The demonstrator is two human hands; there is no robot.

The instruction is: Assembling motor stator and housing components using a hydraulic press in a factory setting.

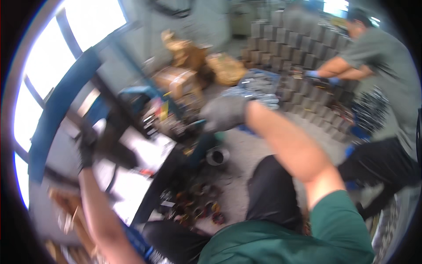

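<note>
My left hand [88,147], in a dark glove, is raised at the left beside the dark upright parts of a machine with a curved blue frame [66,103]. Blur smears its fingers, and whether it holds anything is unclear. My right hand [225,113], in a grey glove, is closed in front of me at the end of my stretched arm. A short teal piece [198,122] shows at the left of that fist; what the fingers wrap is hidden. Below and between the hands lies a bright, pale worktop [143,154] with a small red-orange item [146,172] on it.
Small metal parts [173,127] clutter the bench's far end. A round metal container [217,155] and several ring-shaped pieces [215,213] stand below. Cardboard boxes [176,83] and stacked grey blocks [290,48] are farther back. At right, another person [387,75] in blue gloves reaches toward the stack.
</note>
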